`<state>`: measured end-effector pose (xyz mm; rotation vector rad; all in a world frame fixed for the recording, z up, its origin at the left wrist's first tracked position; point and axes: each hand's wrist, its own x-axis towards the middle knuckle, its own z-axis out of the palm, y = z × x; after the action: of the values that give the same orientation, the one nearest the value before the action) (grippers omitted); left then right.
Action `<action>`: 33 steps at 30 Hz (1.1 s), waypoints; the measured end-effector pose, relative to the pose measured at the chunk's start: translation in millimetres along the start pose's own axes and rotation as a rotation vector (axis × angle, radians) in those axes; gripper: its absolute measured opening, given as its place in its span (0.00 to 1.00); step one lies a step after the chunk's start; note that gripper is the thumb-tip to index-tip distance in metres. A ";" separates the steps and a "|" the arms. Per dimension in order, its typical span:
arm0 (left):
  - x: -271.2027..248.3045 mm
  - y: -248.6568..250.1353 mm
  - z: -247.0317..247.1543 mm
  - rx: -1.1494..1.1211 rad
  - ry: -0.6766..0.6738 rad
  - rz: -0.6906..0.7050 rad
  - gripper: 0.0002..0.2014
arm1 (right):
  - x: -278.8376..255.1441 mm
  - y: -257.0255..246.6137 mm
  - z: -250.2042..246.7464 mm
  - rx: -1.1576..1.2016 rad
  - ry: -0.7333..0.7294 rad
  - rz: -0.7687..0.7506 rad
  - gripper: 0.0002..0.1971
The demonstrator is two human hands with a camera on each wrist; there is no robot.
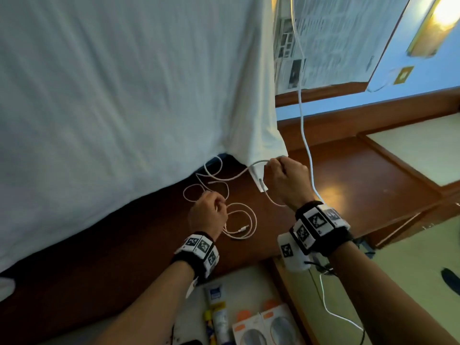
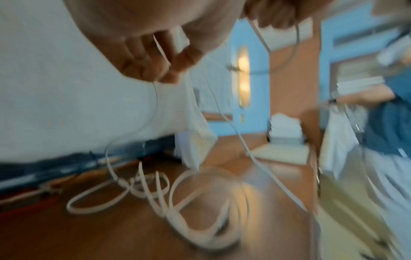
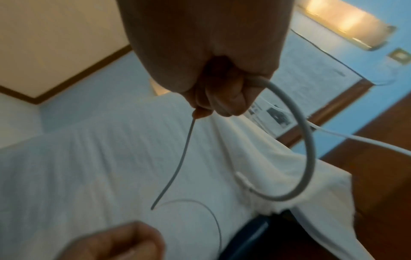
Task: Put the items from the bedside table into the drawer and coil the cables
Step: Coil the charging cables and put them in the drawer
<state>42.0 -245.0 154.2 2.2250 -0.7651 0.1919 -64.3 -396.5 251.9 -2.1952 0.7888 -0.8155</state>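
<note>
A thin white cable (image 1: 234,176) runs between my two hands above the brown wooden top (image 1: 348,175). My left hand (image 1: 207,214) pinches it, and a few loose loops (image 1: 245,220) hang below the fingers; the blurred left wrist view shows the left hand (image 2: 153,59) and these loops (image 2: 200,202). My right hand (image 1: 286,175) is a fist round the cable near its end, whose short tail curls down to a plug (image 1: 260,182). The right wrist view shows the right hand (image 3: 222,88), the curled tail (image 3: 309,149) and the left hand (image 3: 115,242).
A bed with a white sheet (image 1: 112,95) fills the left. A thicker white cable (image 1: 302,108) hangs from above and passes behind my right wrist. The open drawer (image 1: 249,282) below my arms holds tubes (image 1: 219,317) and boxes (image 1: 261,327).
</note>
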 end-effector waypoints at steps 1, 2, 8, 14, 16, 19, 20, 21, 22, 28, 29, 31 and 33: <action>10.0 12.5 -16.9 -0.051 0.163 0.003 0.04 | 6.5 -10.5 -4.2 -0.015 -0.011 -0.023 0.15; 19.5 23.5 -33.3 -0.114 0.299 0.020 0.03 | 12.8 -21.1 -8.1 -0.024 -0.020 -0.047 0.15; 70.5 76.3 -125.8 -0.253 0.035 0.270 0.25 | 38.5 -111.1 -27.4 -0.007 -0.089 -0.227 0.14; 103.2 81.7 -200.3 -0.310 -0.156 0.126 0.10 | 44.5 -176.2 -45.0 0.062 -0.089 -0.346 0.17; 117.4 81.1 -233.7 -0.220 0.036 0.233 0.09 | 39.8 -178.3 -43.0 0.068 -0.103 -0.348 0.24; 134.4 89.8 -284.3 -0.093 0.251 0.393 0.11 | 30.0 -175.5 -33.9 0.113 -0.097 -0.318 0.34; 137.2 92.8 -299.7 -0.053 0.281 0.425 0.11 | 27.4 -172.5 -31.5 0.146 -0.077 -0.304 0.35; 139.9 95.5 -314.2 -0.014 0.297 0.457 0.11 | 25.6 -168.9 -29.8 0.180 -0.057 -0.296 0.35; 143.2 97.5 -328.2 0.022 0.316 0.480 0.11 | 24.4 -165.6 -28.9 0.207 -0.044 -0.297 0.35; 153.8 117.5 -399.6 0.089 0.512 0.533 0.15 | 19.0 -176.5 -24.9 0.355 -0.040 -0.360 0.28; 152.5 120.8 -406.7 0.090 0.531 0.536 0.15 | 18.9 -184.8 -26.9 0.421 -0.067 -0.348 0.26; 147.9 120.0 -416.3 0.131 0.511 0.507 0.15 | 18.4 -202.2 -33.8 0.614 -0.183 -0.320 0.19; 141.9 112.0 -423.8 0.208 0.459 0.464 0.15 | 16.3 -219.9 -43.1 0.804 -0.337 -0.281 0.12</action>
<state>133.0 -70.1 570.7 2.0363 -1.0184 1.0093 -19.0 -291.4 445.3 -1.6421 -0.0414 -0.6987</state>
